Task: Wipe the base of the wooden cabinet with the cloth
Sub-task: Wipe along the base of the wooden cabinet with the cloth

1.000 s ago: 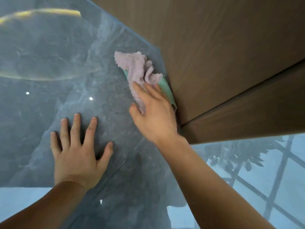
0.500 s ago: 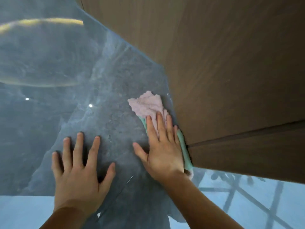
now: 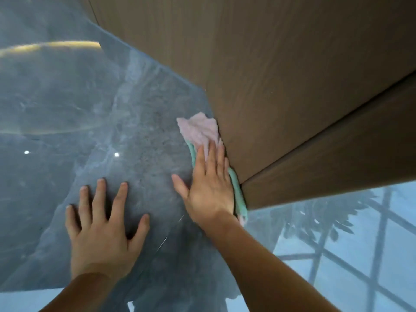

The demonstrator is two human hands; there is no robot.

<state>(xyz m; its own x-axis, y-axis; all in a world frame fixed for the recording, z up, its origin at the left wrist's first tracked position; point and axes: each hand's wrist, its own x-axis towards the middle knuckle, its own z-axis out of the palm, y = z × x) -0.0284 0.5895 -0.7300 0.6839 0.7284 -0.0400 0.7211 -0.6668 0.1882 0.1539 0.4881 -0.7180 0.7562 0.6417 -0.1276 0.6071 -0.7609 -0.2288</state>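
Observation:
A pink cloth with a green edge (image 3: pixel 199 130) lies on the glossy grey floor, pushed against the bottom corner of the brown wooden cabinet (image 3: pixel 281 91). My right hand (image 3: pixel 209 188) presses flat on the cloth, fingers stretched toward the cabinet's base edge, with most of the cloth hidden under the palm. A green strip of the cloth (image 3: pixel 238 197) shows along the hand's right side, against the cabinet. My left hand (image 3: pixel 101 228) rests flat on the floor to the left, fingers spread, holding nothing.
The polished grey stone floor (image 3: pixel 67 109) reflects ceiling lights and, at lower right, a window grid and plant leaves (image 3: pixel 326 221). A thin tile joint (image 3: pixel 171 230) runs between my hands. The cabinet's two faces meet at a dark seam (image 3: pixel 326 129).
My right hand drew the cloth back along the cabinet's base toward me, then slid it slightly forward again. The left hand stayed planted on the floor.

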